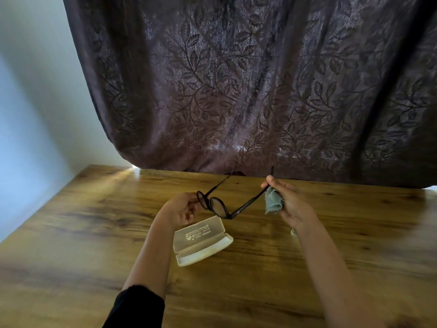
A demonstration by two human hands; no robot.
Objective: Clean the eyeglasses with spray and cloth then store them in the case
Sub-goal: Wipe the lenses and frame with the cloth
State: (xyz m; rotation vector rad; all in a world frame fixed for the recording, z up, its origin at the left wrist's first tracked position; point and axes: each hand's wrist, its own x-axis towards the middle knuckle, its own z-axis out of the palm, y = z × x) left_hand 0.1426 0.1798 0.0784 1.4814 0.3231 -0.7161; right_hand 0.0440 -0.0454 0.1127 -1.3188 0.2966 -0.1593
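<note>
A dark brown curtain (236,79) with a woven leaf pattern fills most of the view and hangs down to the far edge of the tabletop. A pale wall (35,102) stands to its left. The wooden tabletop (71,221) has a glossy grain finish and catches a streak of light near its far left corner.

Two forearms reach in from the near edge, the left one coming out of a black sleeve (137,306). The left hand (182,210) is over the middle of the tabletop. Its fingers are curled in, and the fingertips pinch the outer rim of one lens of the eyeglasses (218,207). The right hand (292,202) is further right and a little closer to the far edge. Its thumb and forefinger are clamped together on one temple arm, and the other fingers curl round a bunched cloth (273,201).

A cream case (201,240) lies open on the middle of the tabletop, just nearer than the left hand. Its lid is laid back toward the far edge and shows printed lettering inside. Its tray faces the near edge.

The eyeglasses are black-framed with rounded lenses, and the two hands hold them up off the wood between them, beyond the case. Both temple arms are unfolded and point toward the curtain. The grey-blue cloth sits in the right palm just beside the held temple arm.

A small pale object (294,232) shows on the tabletop beside the right wrist, mostly hidden by it. I cannot tell what it is.
</note>
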